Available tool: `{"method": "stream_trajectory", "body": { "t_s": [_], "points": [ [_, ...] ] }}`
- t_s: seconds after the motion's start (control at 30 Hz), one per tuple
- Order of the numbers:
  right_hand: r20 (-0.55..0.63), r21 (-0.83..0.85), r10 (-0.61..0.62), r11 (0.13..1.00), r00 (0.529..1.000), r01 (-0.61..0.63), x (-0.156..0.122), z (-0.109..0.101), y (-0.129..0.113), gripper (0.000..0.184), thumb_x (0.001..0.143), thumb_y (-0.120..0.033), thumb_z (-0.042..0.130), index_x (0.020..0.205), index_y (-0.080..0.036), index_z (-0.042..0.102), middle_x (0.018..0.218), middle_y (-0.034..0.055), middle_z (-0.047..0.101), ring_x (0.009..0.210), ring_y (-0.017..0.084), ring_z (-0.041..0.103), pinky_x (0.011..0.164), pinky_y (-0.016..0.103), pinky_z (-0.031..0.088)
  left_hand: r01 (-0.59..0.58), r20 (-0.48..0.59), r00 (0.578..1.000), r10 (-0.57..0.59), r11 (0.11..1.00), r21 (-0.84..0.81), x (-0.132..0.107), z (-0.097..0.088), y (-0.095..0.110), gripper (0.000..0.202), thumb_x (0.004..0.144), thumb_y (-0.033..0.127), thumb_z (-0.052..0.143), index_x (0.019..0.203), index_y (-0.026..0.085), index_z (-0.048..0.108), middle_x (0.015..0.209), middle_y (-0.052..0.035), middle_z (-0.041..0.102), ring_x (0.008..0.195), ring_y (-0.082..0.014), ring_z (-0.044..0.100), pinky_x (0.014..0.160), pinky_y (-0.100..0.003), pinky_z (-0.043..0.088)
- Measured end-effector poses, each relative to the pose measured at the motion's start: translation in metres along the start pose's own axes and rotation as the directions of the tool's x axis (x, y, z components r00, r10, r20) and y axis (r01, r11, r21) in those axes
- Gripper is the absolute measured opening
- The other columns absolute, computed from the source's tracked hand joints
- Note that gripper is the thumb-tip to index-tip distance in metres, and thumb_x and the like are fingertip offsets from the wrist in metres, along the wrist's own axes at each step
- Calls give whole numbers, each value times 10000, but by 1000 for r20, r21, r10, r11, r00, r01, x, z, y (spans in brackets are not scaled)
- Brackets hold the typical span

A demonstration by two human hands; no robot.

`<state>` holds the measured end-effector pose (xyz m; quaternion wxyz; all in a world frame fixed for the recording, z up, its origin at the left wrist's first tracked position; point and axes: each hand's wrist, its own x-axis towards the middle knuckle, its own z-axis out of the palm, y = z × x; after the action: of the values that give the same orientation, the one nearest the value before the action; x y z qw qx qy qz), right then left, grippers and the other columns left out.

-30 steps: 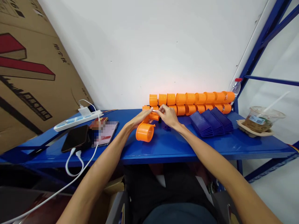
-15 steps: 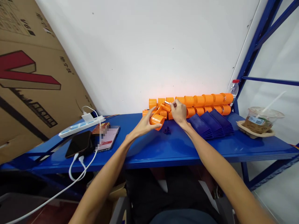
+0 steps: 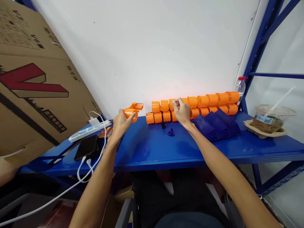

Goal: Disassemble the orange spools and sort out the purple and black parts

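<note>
My left hand is closed around an orange plastic cup-shaped part, held up above the blue shelf at its left side. My right hand reaches to the two rows of orange cylindrical parts along the wall, its fingers pinched at the rows; what it pinches is too small to name. A small black piece and a small dark blue piece lie on the shelf just in front of the rows.
Stacks of dark blue flat parts lie right of my right hand. A lidded drink cup with a straw and a water bottle stand at the right. A power strip, phones and white cables sit left, beside a large cardboard box.
My left hand has carried the orange part from the middle of the shelf up and to the left. My right hand has stayed at the orange rows. The view has shifted right.
</note>
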<state>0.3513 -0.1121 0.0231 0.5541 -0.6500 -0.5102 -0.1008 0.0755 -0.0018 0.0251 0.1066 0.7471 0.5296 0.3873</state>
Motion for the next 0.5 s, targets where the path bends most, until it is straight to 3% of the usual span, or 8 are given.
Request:
{"method": "stream_trajectory", "body": {
  "t_s": [0.07,0.13,0.3,0.5],
  "points": [
    [25,-43,-26,999,999,27,-1,0,-1,237,1039,-359,472,977,-216,650,898,63,759,825,217,697,734,288,432,38,65,996,-53,976,213,18,2,-3,512,934,548,602,1193,106,604,1134,-244,729,1121,-420,672,827,-406,490],
    [46,-76,-46,996,998,50,-2,0,0,250,1042,-352,464,947,-219,654,881,56,754,802,215,685,723,288,414,81,160,978,-137,945,316,34,14,-8,515,970,504,555,1205,53,630,1217,-302,717,1192,-436,668,879,-420,492],
    [94,-131,-66,988,993,78,-5,4,4,277,1045,-350,465,896,-222,660,900,61,761,799,220,673,711,296,399,193,187,945,-268,920,343,61,48,-33,645,978,490,558,1327,-52,583,1373,-398,617,1340,-464,600,974,-450,485],
    [127,-187,-62,979,990,85,-6,7,6,321,1054,-362,457,868,-215,672,898,81,754,825,237,664,702,309,385,231,190,934,-303,917,324,85,63,-57,753,988,477,574,1439,-115,464,1430,-417,564,1377,-459,574,1019,-439,469]
  ]
}}
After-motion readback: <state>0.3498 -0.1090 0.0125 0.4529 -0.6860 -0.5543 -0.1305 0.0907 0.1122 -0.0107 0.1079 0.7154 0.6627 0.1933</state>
